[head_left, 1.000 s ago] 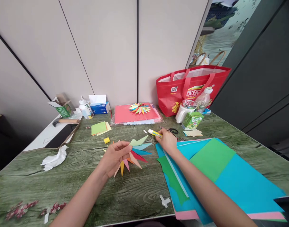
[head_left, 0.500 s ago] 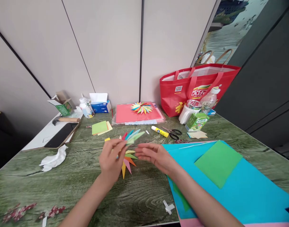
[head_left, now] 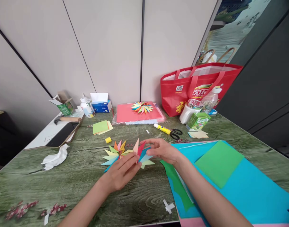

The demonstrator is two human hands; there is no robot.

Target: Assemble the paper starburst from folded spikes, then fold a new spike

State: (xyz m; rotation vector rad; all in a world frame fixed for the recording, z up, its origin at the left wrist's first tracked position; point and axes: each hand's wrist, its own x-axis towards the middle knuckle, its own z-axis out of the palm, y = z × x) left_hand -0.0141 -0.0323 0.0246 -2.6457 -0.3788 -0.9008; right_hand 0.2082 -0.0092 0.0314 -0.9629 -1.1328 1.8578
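Note:
A small section of folded paper points (head_left: 142, 150), in pale pink, red, blue and light green, is held up between my two hands. My left hand (head_left: 122, 171) has its fingers closed on the lower side of this section. From the right, my right hand (head_left: 160, 148) pinches its blue and pale blue points. Just behind my left hand, a multicoloured folded paper star (head_left: 113, 153) lies on the table, its lower part hidden by that hand. A yellow cap (head_left: 108, 140) sits beyond the star.
A glue stick (head_left: 162, 128) and scissors (head_left: 174, 134) lie ahead. Blue paper sheets (head_left: 248, 183) with a green square (head_left: 220, 164) cover the right side. A finished paper star (head_left: 142, 107) rests on a red pack (head_left: 123, 114). A red bag (head_left: 170, 94) stands behind a white mug (head_left: 185, 114).
The folded section has come down and spread into view. My right hand, open beside it before, now pinches it. My left hand has moved lower and to the right, uncovering more of the star.

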